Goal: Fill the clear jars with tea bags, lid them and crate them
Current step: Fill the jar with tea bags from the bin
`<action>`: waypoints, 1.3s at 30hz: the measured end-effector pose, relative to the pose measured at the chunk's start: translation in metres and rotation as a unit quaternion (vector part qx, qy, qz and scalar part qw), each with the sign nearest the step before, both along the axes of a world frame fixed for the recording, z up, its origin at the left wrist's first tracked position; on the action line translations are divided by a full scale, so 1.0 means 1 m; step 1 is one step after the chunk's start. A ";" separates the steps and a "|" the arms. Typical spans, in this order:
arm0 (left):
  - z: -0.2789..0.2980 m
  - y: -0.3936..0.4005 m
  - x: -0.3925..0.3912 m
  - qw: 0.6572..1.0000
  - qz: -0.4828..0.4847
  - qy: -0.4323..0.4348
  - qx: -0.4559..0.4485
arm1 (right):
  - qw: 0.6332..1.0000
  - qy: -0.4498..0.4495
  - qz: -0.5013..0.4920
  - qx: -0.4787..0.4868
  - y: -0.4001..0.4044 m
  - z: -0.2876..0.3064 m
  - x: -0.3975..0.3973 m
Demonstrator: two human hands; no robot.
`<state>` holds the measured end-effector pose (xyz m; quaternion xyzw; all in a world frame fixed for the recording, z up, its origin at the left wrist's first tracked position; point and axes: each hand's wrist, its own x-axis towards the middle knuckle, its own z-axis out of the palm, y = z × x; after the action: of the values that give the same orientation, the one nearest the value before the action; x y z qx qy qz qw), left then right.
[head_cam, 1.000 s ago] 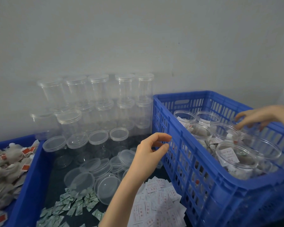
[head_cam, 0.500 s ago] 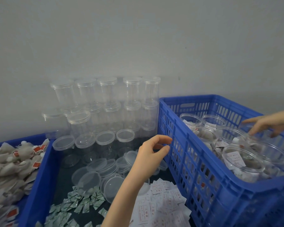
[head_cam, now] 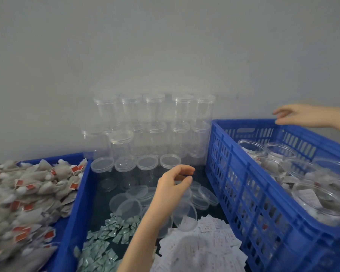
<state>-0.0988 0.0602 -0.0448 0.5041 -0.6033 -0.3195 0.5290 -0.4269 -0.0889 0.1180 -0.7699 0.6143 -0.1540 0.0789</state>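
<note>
Empty clear jars [head_cam: 155, 118] stand stacked against the wall, several with lids on. In front of them a row of jars [head_cam: 147, 162] stands in the middle blue bin. Loose clear lids [head_cam: 130, 209] lie on that bin's floor. My left hand [head_cam: 175, 185] hovers above the lids with loosely curled fingers and holds nothing. Tea bags [head_cam: 28, 193] with red tags fill the left bin. The blue crate [head_cam: 243, 173] at the right holds filled jars [head_cam: 322, 199]. My right hand [head_cam: 302, 114] hangs empty, fingers relaxed, above the crate's far rim.
Small green-white sachets [head_cam: 110, 232] lie in a heap at the front of the middle bin. Next to them lies a pile of white paper slips [head_cam: 204, 248]. A grey wall closes off the back, and the crate's tall side stands right of my left hand.
My right hand has lifted off the jars in the crate and now hangs above its far rim. My left hand has stayed over the lids. The view has swung left.
</note>
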 end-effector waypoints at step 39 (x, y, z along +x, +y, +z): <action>-0.040 0.010 0.080 0.991 0.131 -0.026 0.027 | 0.979 -0.186 0.013 -0.085 -0.028 -0.258 0.294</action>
<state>-0.0192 0.0699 -0.0852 0.6008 -0.5372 -0.2504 0.5365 -0.1329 -0.1168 -0.1403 -0.7399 0.5630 -0.3453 0.1277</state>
